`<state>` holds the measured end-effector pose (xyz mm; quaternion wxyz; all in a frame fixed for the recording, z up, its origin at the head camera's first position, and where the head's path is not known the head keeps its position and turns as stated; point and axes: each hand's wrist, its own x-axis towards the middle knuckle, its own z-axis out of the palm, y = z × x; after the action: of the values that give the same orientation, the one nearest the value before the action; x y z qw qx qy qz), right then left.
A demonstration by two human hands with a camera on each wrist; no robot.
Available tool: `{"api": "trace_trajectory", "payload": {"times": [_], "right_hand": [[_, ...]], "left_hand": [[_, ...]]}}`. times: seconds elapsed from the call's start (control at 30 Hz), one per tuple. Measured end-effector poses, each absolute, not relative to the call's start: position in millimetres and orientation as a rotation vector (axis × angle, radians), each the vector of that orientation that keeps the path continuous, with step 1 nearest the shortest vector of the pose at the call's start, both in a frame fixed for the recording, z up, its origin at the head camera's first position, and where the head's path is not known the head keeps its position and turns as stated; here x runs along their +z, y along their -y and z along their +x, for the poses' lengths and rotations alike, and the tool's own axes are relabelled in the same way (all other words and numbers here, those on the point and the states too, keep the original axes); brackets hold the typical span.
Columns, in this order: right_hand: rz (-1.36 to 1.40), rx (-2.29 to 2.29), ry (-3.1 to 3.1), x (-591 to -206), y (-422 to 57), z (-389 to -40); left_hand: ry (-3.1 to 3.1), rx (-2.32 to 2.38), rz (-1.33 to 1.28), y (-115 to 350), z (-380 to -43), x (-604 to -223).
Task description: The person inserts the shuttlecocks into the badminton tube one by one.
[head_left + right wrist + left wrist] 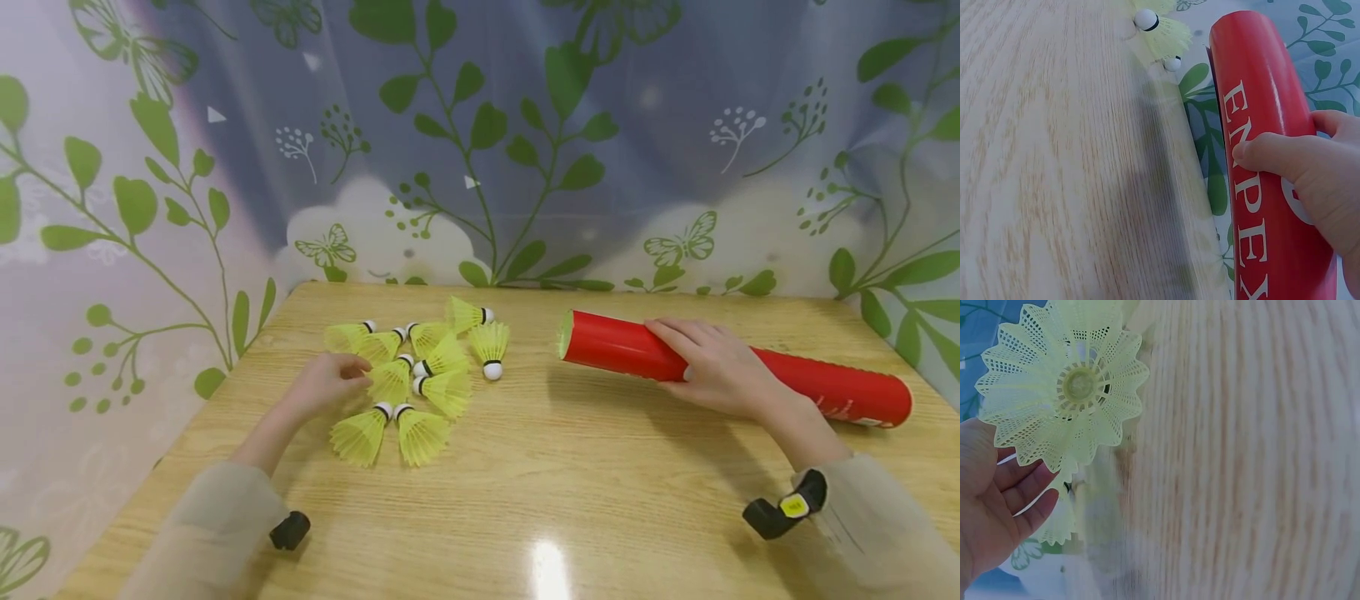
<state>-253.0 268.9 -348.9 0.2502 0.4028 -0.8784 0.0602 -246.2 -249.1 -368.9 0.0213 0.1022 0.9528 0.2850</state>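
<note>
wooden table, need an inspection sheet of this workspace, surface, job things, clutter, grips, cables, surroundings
surface: wooden table, wood-grain top, bright glare near the front
job's things: yellow shuttlecocks in a loose cluster; red tube, open end facing them
clutter: nothing seen
left grip: beside the shuttlecocks, fingers slightly bent, contact unclear
right grip: curled round the red tube
cables: nothing seen
surroundings: curtain with leaf and butterfly prints behind the table
</note>
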Motion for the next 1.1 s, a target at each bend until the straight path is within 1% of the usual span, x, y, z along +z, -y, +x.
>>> {"api": "trace_trajectory", "payload": {"times": [0.23, 0.47, 1.1], "right_hand": [[1.076, 0.155, 2.434, -348, -268, -252], [1.082, 0.153, 2.426, -349, -269, -253], [1.072, 0.128, 2.416, -352, -271, -253]], "left_hand": [[-2.983, 0.855, 0.353, 249, -248, -369], [-3.027, 0.925, 0.368, 254, -249, -369], [-3.070, 0.939, 0.335, 266, -241, -344]]}}
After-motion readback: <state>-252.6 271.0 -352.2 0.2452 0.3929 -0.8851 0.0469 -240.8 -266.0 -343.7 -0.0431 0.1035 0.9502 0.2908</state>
